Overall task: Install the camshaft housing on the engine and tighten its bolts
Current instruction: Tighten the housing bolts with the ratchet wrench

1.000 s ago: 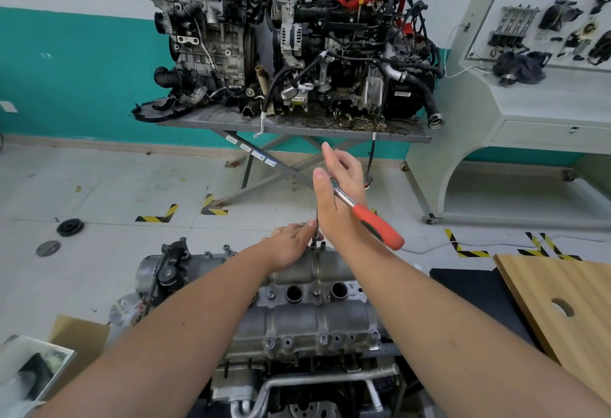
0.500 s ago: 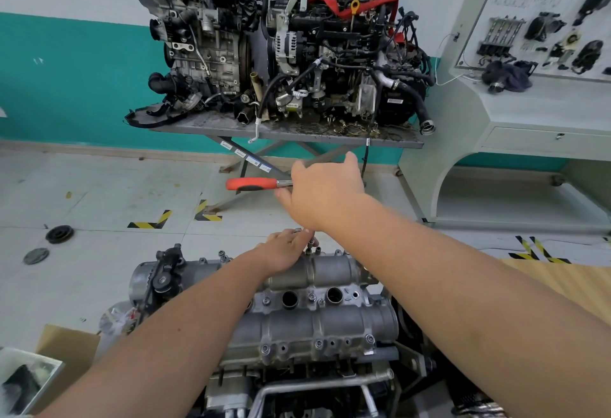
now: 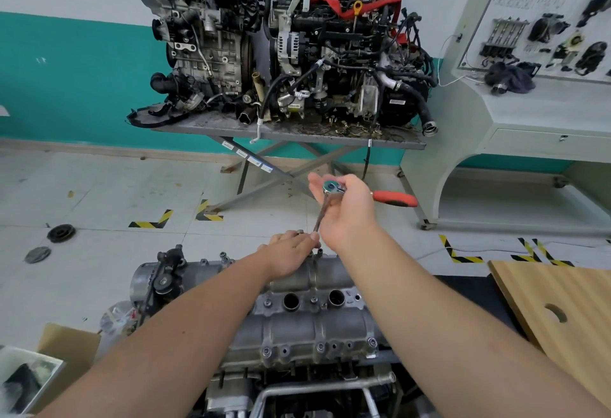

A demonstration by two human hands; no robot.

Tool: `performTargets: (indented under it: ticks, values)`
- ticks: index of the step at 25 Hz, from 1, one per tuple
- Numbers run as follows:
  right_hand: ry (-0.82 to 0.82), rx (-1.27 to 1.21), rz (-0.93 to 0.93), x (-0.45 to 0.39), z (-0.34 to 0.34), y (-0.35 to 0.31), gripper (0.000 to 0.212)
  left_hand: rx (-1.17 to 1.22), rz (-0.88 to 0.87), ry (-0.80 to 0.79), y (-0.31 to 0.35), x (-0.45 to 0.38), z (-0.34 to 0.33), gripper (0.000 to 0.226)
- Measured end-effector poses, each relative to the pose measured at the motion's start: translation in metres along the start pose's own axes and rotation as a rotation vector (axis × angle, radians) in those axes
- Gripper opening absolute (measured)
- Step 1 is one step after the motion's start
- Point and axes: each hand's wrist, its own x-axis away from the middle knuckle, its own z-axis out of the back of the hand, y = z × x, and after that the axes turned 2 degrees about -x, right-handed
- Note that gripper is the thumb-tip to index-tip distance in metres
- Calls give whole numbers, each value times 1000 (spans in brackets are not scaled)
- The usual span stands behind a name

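Note:
The grey camshaft housing (image 3: 307,328) sits on top of the engine in front of me, with bolt heads along its near edge (image 3: 320,347). My right hand (image 3: 344,212) grips the head of a ratchet wrench (image 3: 333,187); its red handle (image 3: 395,198) points right. A long extension bar (image 3: 320,217) runs down from the ratchet head to the housing's far edge. My left hand (image 3: 291,252) rests on the far edge and pinches the bar's lower end. The bolt under the bar is hidden by my fingers.
Two other engines (image 3: 284,43) stand on a scissor lift table (image 3: 297,134) ahead. A grey display bench (image 3: 515,113) is at the right, a wooden board (image 3: 562,311) at the near right. A cardboard box (image 3: 62,351) lies near left, two round parts (image 3: 61,233) on the floor.
The red handle has swung round from pointing left half a second ago to pointing right now. My left hand has stayed at the bar's lower end.

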Motion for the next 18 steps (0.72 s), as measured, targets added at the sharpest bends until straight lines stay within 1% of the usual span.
performTargets:
  ticks: [1,2,3,5,6,7,8,9,10,11,12,13,14,15,16,18]
  values:
    - [-32,108,64,0,5,5,23,18,2,-6,1,0,0,50]
    - [-75,295,173,1,11,12,27,48,-4,-7,0,-1,0,47]
    - [-133,501,324,4,15,19,30,76,-16,-3,0,-1,1,46]
    - [-240,845,733,2,25,26,36,118,-31,13,-2,0,2,45]
    - [-271,1007,992,-2,29,26,35,141,-36,30,-2,1,2,38]
    - [-309,1199,1239,-7,31,24,34,157,-41,55,-3,0,1,28]
    - [-338,1403,1439,-10,29,20,37,162,-52,75,-3,0,1,22]
    - [-361,1608,1563,-12,25,16,40,161,-55,78,-1,0,1,25]
    - [-364,1834,1596,-11,18,13,40,149,-52,64,1,2,2,30]
    - [-338,2080,1511,-6,8,11,37,136,-37,41,2,2,2,35]
    - [-292,2287,1355,-1,-2,10,32,129,-22,22,2,2,3,39]
    - [-225,2430,1174,2,-13,8,37,129,-11,10,1,1,3,43]
    - [-148,2531,1007,4,-22,6,50,132,-11,2,1,1,4,45]
    - [-109,2585,904,4,-28,2,57,133,-21,-1,0,1,3,45]
    - [-116,2600,858,5,-32,-2,54,127,-36,1,-1,0,4,45]
    - [-183,2549,795,7,-35,-10,30,98,-59,8,-2,-2,3,50]
